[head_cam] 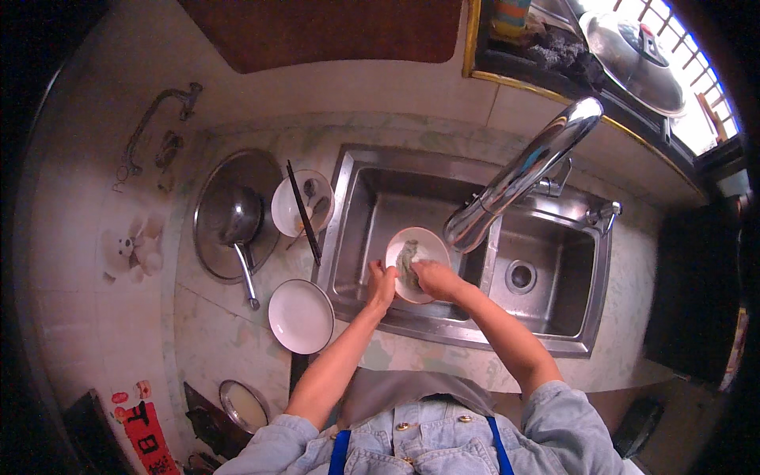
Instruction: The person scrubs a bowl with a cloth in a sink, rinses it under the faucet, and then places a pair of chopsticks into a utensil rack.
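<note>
Over the larger basin of a stainless steel double sink point(362, 208), my left hand point(382, 284) grips the left rim of a white bowl point(439, 249) with a brownish edge. My right hand point(436, 279) reaches inside the bowl, its fingers on a greyish-green cloth or scrubber point(408, 258); the exact kind cannot be told. The chrome faucet point(522, 172) arches close beside the bowl's upper right. Left of the sink, a second white bowl point(285, 205) holds spoons, with dark chopsticks point(304, 214) lying across it. A white plate or shallow bowl point(301, 316) rests on the counter below it.
A metal ladle point(240, 222) lies on a round pan or lid point(208, 237) at the left. The smaller basin point(552, 303) with its drain is on the right. A lidded metal pot point(635, 65) stands at the upper right, and a round container point(243, 405) at the lower left.
</note>
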A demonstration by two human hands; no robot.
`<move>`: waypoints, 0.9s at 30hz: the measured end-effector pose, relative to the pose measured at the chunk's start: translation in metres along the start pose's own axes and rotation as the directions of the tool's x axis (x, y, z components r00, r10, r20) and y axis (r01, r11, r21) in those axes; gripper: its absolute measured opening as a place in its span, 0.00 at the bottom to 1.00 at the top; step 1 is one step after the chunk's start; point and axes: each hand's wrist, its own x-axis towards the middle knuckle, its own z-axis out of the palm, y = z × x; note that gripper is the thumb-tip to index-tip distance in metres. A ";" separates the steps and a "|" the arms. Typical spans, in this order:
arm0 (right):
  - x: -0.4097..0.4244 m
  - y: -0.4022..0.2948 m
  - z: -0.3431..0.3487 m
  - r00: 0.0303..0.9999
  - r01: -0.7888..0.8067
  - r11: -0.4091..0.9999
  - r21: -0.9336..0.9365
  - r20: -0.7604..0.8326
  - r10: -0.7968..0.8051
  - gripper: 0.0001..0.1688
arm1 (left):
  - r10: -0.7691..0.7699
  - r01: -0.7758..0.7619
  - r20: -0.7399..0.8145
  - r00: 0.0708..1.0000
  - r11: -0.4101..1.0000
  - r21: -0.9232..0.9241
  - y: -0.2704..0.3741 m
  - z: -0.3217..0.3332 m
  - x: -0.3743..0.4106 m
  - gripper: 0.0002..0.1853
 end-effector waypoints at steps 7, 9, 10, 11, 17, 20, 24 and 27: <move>0.016 -0.040 0.003 0.973 -0.002 0.904 0.428 -0.207 0.101 0.08 | -0.020 0.015 -0.010 1.000 0.947 -0.322 0.007 0.007 -0.016 0.27; 0.025 -0.039 -0.005 0.948 -0.097 0.917 0.387 -0.245 0.204 0.07 | 0.005 -0.006 -0.004 1.000 0.941 -0.338 0.021 0.008 -0.029 0.26; 0.029 -0.034 -0.009 0.940 -0.144 0.929 0.342 -0.245 0.236 0.07 | 0.021 -0.019 0.004 1.000 0.950 -0.312 0.028 0.008 -0.035 0.26; 0.035 -0.031 -0.010 0.934 -0.181 0.937 0.297 -0.247 0.259 0.07 | 0.039 -0.037 0.001 0.999 0.958 -0.285 0.032 0.005 -0.039 0.26; 0.020 -0.020 -0.003 0.931 -0.269 0.960 -0.073 -0.273 0.240 0.06 | -0.023 0.014 -0.019 1.000 0.919 -0.394 0.041 -0.008 -0.047 0.27; 0.009 -0.042 -0.002 0.977 -0.195 0.977 0.090 -0.065 0.201 0.05 | 0.077 -0.097 -0.074 0.994 0.935 -0.340 0.014 -0.018 -0.028 0.27; 0.016 -0.064 -0.002 0.936 -0.073 0.917 0.393 -0.291 0.199 0.06 | 0.134 -0.147 -0.075 0.988 0.964 -0.220 0.016 -0.011 -0.037 0.25; 0.027 -0.058 -0.005 0.913 -0.109 0.947 0.304 -0.346 0.216 0.06 | 0.110 -0.109 -0.008 0.994 0.964 -0.244 0.025 -0.010 -0.050 0.24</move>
